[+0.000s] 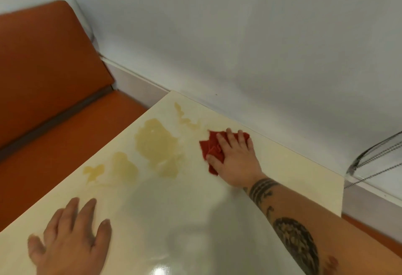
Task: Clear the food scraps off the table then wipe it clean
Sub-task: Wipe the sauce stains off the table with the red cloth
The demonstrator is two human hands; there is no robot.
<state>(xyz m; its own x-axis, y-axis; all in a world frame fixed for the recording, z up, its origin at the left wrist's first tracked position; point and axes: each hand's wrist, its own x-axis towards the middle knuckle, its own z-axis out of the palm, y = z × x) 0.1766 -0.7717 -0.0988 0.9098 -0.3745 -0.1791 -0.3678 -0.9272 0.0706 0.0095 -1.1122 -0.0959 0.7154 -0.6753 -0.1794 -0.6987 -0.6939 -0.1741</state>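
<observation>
While the right hand [236,157] presses a crumpled red cloth [212,151] flat-fingered near the cream table's [282,179] far edge, the left hand [69,237] rests spread; wiping is underway, and next should sweep left across the yellowish smears [156,144].

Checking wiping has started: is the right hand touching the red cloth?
Touching. Head view shows the right hand pressed flat on the red cloth, fingers spread across it.

Cloth [209,147]: lay on the table [163,209], near its far edge.
Spills [156,142]: sat left of the cloth.
Bench [54,79]: stood left of the table.
</observation>
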